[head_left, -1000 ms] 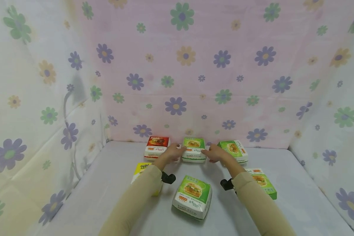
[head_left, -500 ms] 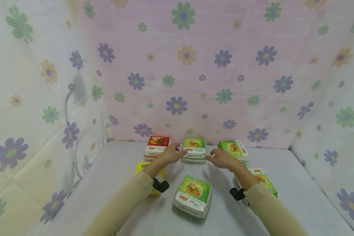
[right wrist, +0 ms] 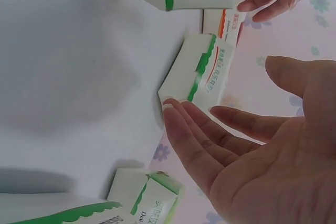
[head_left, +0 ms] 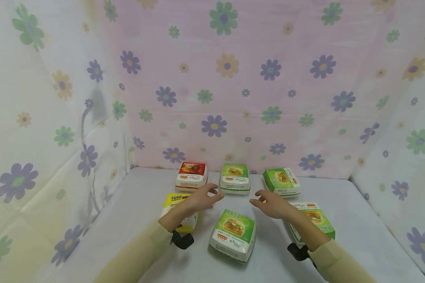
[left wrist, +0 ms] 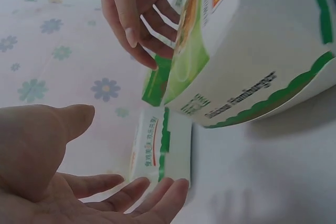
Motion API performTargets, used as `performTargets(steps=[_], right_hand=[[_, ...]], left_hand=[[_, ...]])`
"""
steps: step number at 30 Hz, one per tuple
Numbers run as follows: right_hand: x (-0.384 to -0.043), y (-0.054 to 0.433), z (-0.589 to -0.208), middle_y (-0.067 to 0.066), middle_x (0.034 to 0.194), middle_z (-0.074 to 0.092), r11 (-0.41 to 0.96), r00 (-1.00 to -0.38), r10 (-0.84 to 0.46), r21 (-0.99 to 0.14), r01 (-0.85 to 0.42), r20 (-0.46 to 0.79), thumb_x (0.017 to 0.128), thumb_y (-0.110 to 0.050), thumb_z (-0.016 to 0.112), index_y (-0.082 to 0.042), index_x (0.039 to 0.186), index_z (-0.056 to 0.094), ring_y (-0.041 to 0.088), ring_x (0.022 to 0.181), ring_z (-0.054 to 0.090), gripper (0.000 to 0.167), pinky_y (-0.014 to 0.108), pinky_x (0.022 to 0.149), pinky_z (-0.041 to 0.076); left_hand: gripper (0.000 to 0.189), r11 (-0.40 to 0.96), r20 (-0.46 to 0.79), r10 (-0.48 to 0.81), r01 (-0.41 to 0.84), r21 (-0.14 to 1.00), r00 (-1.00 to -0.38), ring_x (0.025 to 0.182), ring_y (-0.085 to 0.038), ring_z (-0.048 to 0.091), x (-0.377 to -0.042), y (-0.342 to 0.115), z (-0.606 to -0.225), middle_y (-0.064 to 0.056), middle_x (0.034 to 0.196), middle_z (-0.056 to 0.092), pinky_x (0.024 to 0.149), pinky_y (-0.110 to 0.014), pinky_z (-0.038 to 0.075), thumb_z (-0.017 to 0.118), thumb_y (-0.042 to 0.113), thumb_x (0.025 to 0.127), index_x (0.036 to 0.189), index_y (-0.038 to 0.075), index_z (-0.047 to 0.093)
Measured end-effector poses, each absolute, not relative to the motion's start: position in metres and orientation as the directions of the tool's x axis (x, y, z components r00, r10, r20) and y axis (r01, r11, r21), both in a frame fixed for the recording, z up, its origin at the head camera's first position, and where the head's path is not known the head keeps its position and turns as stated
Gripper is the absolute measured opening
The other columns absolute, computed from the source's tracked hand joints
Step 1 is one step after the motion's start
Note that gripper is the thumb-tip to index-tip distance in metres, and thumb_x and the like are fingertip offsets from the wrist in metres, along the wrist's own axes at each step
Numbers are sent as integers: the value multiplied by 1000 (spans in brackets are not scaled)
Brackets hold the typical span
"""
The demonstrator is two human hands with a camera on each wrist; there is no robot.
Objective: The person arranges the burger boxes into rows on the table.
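My left hand (head_left: 202, 197) is held with loosely bent fingers and nothing in it, between the yellow burger box (head_left: 176, 201) and the green back-middle burger box (head_left: 235, 179). Facing it, my right hand (head_left: 270, 203) also holds nothing, its fingers spread apart in the right wrist view. In front of both hands sits a green-and-white burger box (head_left: 233, 236), turned slightly. To the right, my forearm partly covers another green burger box (head_left: 315, 218). In the left wrist view the nearest burger box (left wrist: 247, 61) looms large, apart from the left fingers.
A red burger box (head_left: 191, 175) stands at the back left, and a tilted green burger box (head_left: 281, 181) at the back right. The white tabletop (head_left: 127, 236) ends at a flowered cloth wall (head_left: 241, 129), with more cloth on both sides.
Both hands have come away from the back-middle green burger box and drawn toward me. The boxes have kept their places; the view has shifted slightly.
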State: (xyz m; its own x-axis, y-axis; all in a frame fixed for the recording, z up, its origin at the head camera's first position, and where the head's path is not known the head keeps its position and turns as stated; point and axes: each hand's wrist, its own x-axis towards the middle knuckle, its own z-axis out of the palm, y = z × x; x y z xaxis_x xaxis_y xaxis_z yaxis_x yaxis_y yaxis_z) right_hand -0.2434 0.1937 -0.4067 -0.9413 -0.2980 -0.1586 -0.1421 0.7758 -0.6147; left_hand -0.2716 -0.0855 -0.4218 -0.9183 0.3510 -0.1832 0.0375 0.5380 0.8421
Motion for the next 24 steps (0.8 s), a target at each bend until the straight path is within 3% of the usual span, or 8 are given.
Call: performTargets(steps=[9, 15, 19, 24], right_hand=[[-224, 199, -415, 15, 119, 67, 770, -950, -274, -626, -125, -147, 103, -39, 60, 5, 138, 55, 33, 109, 63, 56, 48, 84, 56], [-211, 203, -417, 13, 115, 68, 747, -940, -289, -657, -104, -180, 103, -39, 60, 9, 137, 54, 26, 95, 68, 59, 41, 76, 58], [-203, 205, -418, 13, 107, 70, 718, -924, -320, -690, -91, -210, 104, -38, 60, 11, 132, 56, 25, 88, 70, 57, 39, 72, 58], [-195, 206, -425, 7, 91, 73, 715, -911, -322, -697, -55, -259, 104, -41, 59, 7, 119, 65, 21, 82, 68, 50, 39, 70, 55]], left_hand=[[69, 483, -193, 426, 41, 875, -884, 113, -32, 66, -253, -90, -430, -15, 142, 54, 91, -43, 58, 65, 43, 101, 152, 3, 43], [70, 542, -263, 454, 30, 840, -851, 103, -25, 68, -242, -93, -432, -11, 147, 52, 98, -50, 53, 63, 49, 100, 153, 9, 43], [70, 550, -286, 484, 34, 834, -827, 100, -22, 67, -235, -95, -434, -13, 148, 51, 97, -47, 54, 64, 47, 100, 154, 8, 42], [72, 562, -314, 518, 40, 826, -796, 108, -20, 62, -229, -97, -439, -13, 146, 52, 91, -41, 56, 64, 47, 99, 153, 5, 43]])
